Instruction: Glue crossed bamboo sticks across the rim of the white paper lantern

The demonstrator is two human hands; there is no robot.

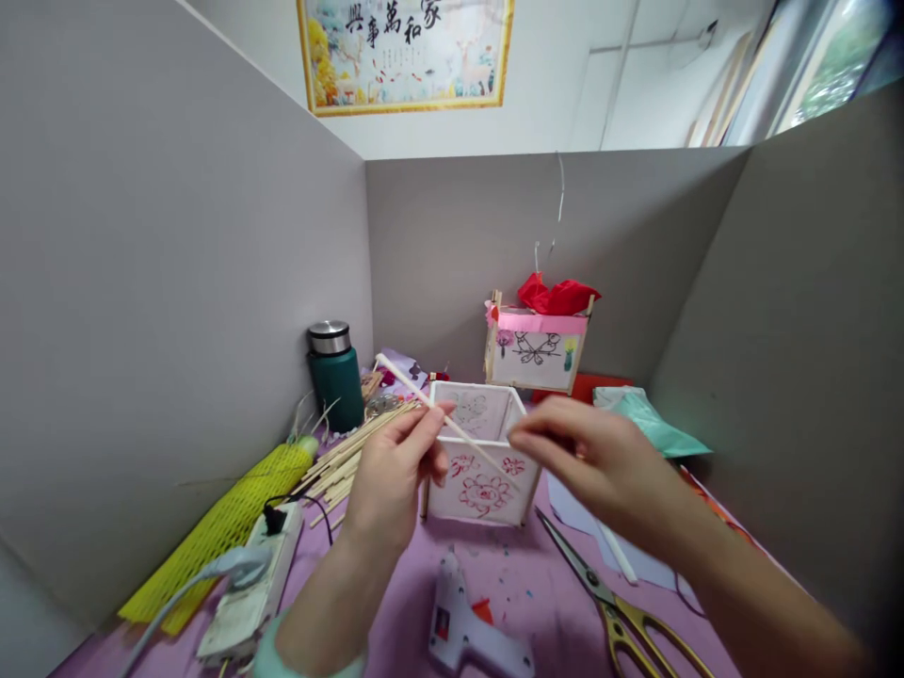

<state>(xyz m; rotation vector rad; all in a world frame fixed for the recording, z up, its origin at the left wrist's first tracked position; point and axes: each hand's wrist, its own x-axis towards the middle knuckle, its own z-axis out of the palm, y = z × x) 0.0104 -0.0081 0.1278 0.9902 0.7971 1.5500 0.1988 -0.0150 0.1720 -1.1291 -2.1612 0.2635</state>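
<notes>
The glue gun [459, 617] lies nearest me on the purple bench [399, 584], at six o'clock from the white box [484, 494]. My left grip [395, 466] pinches a thin pale stick [406, 380] between thumb and forefinger; it slants from ten o'clock towards four, crossing in front of the box. My right grip [593, 452] is blurred near the box at three o'clock, fingers curled in, and I cannot tell whether it holds anything. The box stands upright, its top uncovered, red flowers drawn on its front wall. Around it are scissors [600, 591] at five o'clock, a power strip [244, 607] at eight, wooden sticks [346, 461] at nine, a green bottle [337, 381] at ten and a decorated box [540, 353] at one.
</notes>
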